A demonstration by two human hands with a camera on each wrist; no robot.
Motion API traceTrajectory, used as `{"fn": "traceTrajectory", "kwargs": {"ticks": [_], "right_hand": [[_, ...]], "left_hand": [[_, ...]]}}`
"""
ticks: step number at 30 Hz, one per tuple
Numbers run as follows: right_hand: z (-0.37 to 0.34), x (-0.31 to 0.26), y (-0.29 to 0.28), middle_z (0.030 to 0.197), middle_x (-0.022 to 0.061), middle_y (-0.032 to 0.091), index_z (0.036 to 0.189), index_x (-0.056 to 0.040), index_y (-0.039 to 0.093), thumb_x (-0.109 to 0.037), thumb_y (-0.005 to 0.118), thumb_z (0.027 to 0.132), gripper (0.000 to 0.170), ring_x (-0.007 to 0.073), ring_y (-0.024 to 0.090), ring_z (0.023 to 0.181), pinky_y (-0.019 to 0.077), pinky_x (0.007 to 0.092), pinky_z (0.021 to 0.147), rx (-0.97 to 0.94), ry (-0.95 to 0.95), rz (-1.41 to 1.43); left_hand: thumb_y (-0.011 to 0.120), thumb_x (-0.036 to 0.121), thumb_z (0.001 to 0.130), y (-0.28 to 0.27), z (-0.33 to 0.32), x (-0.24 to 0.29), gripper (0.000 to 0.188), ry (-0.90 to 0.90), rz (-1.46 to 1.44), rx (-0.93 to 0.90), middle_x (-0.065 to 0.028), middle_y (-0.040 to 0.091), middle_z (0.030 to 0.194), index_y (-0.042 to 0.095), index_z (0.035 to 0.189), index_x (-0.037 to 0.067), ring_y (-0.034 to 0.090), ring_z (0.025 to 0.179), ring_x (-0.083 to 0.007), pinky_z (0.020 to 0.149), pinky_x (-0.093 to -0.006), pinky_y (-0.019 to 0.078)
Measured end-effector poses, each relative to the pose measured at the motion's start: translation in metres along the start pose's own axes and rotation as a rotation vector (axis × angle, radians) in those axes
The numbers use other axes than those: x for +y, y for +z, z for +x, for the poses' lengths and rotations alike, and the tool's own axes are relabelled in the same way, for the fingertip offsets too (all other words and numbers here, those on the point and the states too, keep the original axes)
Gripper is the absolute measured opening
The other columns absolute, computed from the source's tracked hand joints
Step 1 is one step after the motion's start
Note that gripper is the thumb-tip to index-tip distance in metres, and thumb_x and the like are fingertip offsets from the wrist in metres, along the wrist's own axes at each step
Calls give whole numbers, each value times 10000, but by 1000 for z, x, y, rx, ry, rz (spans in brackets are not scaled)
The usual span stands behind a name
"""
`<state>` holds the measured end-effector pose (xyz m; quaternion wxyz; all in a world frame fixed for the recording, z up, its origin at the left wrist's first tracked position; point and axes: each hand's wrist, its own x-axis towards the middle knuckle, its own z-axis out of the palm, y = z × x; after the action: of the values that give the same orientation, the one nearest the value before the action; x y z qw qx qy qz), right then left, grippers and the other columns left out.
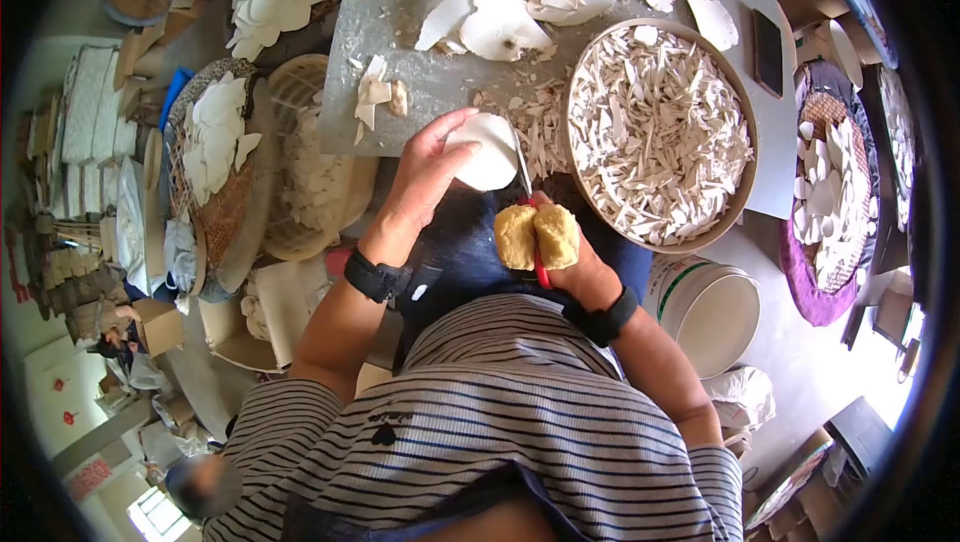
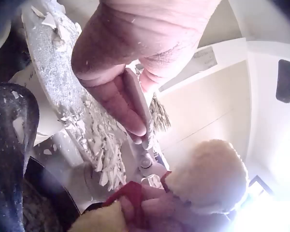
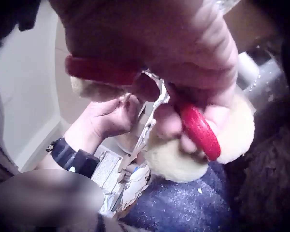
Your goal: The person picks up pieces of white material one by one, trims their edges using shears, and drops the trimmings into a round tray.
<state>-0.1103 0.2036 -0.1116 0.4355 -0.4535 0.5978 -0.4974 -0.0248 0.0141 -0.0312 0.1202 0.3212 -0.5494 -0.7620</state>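
In the head view my left hand (image 1: 418, 180) pinches a thin, white, rounded slice (image 1: 487, 154) between thumb and fingers, just off the table's front edge. The left wrist view shows that slice (image 2: 139, 108) edge-on in the fingers. My right hand (image 1: 588, 270) grips scissors (image 1: 541, 274) with red handles, fingers through the loops. Yellow foam pads (image 1: 515, 238) are fixed around the handles. The scissor blades (image 1: 522, 164) point away from my body and lie along the slice's right edge. From the right wrist, the red handle (image 3: 200, 130) shows over the foam.
A round tray (image 1: 690, 245) heaped with white strips overlaps the table's (image 1: 400, 42) front edge. Larger white pieces (image 1: 500, 22) pile up behind. A phone (image 1: 768, 54) lies at right. Below stands a white bucket (image 1: 710, 322); a woven basket (image 1: 300, 72) sits at left.
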Motion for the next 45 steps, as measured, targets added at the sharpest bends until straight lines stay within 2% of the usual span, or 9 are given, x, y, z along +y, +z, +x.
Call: {"fn": "traceTrajectory", "kwargs": {"ticks": [7,11,15,23,28,31,38,42,45], "right_hand": [[-4,-14,2,1027,131,563,1138,-55,453,-199,427,935,250,257,572,943,465,412,869,9,222,1491],[-1,-9,0,992,112,568,1104,-48,455,-167,479,880,254,241,572,910,453,368,837,28,95,394],[8,17,5,839,112,585,996,-14,486,-78,608,758,274,254,598,796,472,341,680,137,12,81],[4,-4,-1,1051,111,563,1167,-41,448,-137,469,915,270,227,565,976,454,381,895,-14,126,1412],[9,-2,-1,1051,115,572,1153,-33,468,-159,531,865,320,234,574,958,448,353,880,92,0,77],[17,0,-8,968,114,596,1120,-15,461,-91,588,790,361,242,588,903,466,306,781,105,-73,-108],[11,-38,-16,1016,75,573,1132,-35,455,-111,661,777,417,173,576,928,459,291,839,15,-14,655],[6,-36,-17,1008,119,588,1076,-12,524,-146,779,602,554,222,589,913,474,311,823,226,-397,-226],[16,-27,-8,868,102,634,880,-105,618,-234,642,626,286,286,613,788,504,365,697,257,-352,-461]], "left_hand": [[535,37,825,-13,7,-7,438,60,101,-86,-102,574,1101,443,1252,-1,581,953,-139,818,-266,484],[549,37,822,-8,4,7,427,7,162,-102,-97,584,1060,434,1232,13,583,918,-127,782,-247,482],[576,45,813,-4,5,10,424,53,162,-142,-97,600,1001,417,1206,30,589,870,-128,750,-248,486],[592,-23,790,20,9,-27,456,376,-75,376,-147,603,1012,377,1187,37,584,904,-157,754,-273,494],[589,-10,804,20,9,-16,422,360,-8,249,-103,601,1017,421,1189,29,574,907,-122,775,-253,481],[586,-8,808,21,6,-13,425,305,-15,186,-77,587,1043,454,1212,17,566,909,-107,777,-238,470],[555,29,821,7,9,-7,411,256,51,190,-83,567,1081,473,1222,-5,547,954,-121,820,-255,456],[505,82,825,6,12,8,412,219,205,58,-86,565,1076,472,1223,-18,554,944,-146,837,-272,451],[528,89,805,13,9,12,428,218,149,55,-93,562,1056,476,1216,-21,561,911,-170,786,-279,467]]}}
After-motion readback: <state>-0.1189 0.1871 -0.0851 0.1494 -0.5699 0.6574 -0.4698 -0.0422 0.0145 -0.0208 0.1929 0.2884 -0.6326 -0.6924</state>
